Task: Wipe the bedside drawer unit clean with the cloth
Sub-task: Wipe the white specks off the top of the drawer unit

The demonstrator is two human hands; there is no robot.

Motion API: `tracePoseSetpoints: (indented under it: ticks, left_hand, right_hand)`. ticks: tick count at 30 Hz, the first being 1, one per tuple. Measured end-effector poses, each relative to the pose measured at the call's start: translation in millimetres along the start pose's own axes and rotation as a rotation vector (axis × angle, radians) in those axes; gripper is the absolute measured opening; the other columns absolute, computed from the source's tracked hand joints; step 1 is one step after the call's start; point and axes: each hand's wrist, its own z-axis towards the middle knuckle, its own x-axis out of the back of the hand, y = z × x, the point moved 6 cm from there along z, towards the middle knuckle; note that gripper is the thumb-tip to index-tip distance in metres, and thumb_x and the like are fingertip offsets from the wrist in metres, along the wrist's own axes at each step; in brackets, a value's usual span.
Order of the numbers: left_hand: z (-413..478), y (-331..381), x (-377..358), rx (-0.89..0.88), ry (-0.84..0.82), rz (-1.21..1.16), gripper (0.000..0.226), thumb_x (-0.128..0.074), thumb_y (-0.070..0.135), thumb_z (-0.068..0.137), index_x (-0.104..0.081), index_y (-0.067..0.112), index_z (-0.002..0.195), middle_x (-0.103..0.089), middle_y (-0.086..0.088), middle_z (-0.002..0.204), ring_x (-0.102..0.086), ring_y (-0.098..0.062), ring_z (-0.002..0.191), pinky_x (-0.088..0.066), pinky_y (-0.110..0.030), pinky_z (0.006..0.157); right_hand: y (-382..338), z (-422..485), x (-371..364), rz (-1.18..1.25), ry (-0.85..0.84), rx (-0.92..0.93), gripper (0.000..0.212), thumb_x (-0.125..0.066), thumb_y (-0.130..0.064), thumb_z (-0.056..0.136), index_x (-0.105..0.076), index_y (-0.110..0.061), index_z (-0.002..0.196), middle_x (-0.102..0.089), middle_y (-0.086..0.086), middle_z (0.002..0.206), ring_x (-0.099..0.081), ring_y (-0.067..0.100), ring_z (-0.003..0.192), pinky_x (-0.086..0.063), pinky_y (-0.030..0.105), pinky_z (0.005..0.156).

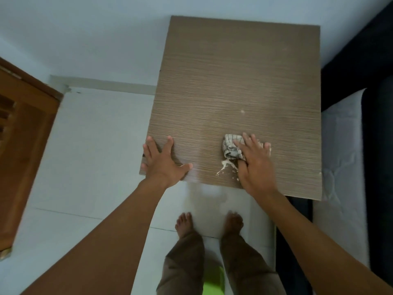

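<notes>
Head camera is looking straight down on a person standing barefoot at the bedside drawer unit (pixel 234 71). The left hand (pixel 163 160) is lying flat and wide open on the unit's near left corner, its fingers splaying across the wood-grain top and its outer fingers reaching over the left edge; it is holding nothing. The right hand (pixel 254 165) is pressing down on the cloth (pixel 230 149), a crumpled, checked, pale rag sitting on the top near the front edge, right of centre. Its fingers are lying nearly straight over the cloth, with the bunched part sticking out on the left and a scrap showing past the little finger. The thumb is bending in at the cloth's near side; whether it is pinching the fabric is not clear. A whitish smear (pixel 227 168) is streaking the top just in front of the cloth, and a small white spot (pixel 242 111) is showing farther back. The unit is standing against a pale wall (pixel 85 28) on white floor tiles (pixel 85 156). A white mattress (pixel 342 156) is lying just beside it on the right, and a brown wooden door (pixel 23 135) is showing at the far left.
</notes>
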Motion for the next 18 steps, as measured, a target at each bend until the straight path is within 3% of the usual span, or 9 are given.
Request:
tracePoseSetpoints:
  ticks: [9,13,16,18]
  left_hand:
    - [0.2,0.2,-0.7,-0.021,-0.006,0.011,0.103,-0.069,0.059,0.077,-0.005,0.036,0.154,0.026,-0.011,0.16,0.021,-0.03,0.148,-0.007,-0.054,0.118]
    - [0.3,0.0,-0.7,-0.026,-0.008,0.007,0.102,-0.069,0.06,0.077,-0.006,0.037,0.154,0.026,-0.011,0.159,0.02,-0.031,0.148,-0.008,-0.055,0.118]
    - [-0.3,1.2,-0.8,-0.031,-0.014,0.024,0.102,-0.068,0.06,0.077,-0.005,0.036,0.154,0.026,-0.012,0.159,0.02,-0.032,0.148,-0.007,-0.055,0.118]
    - [-0.9,2.1,0.2,-0.028,-0.012,0.024,0.102,-0.068,0.06,0.078,-0.006,0.036,0.154,0.025,-0.012,0.16,0.019,-0.031,0.148,-0.009,-0.056,0.117]
  right_hand:
    - [-55.9,-71.4,-37.3,0.004,-0.137,0.097,0.05,-0.037,-0.022,0.085,-0.058,-0.017,0.13,-0.051,0.006,0.143,-0.038,0.025,0.139,-0.012,0.049,0.118]
    - [-72.9,-107.2,-37.5,0.124,-0.145,0.064,0.044,-0.04,-0.02,0.084,-0.063,-0.014,0.121,-0.062,0.006,0.13,-0.054,0.022,0.126,-0.035,0.054,0.109]
    - [-75.4,-129.0,-19.0,0.274,-0.044,-0.066,0.036,-0.042,-0.022,0.087,-0.06,-0.022,0.117,-0.066,-0.006,0.114,-0.061,0.009,0.107,-0.044,0.035,0.103]
    - [-67.8,-133.2,2.5,0.374,0.065,-0.236,0.03,-0.042,-0.019,0.089,-0.057,-0.031,0.112,-0.061,-0.021,0.102,-0.058,-0.004,0.093,-0.046,0.017,0.087]
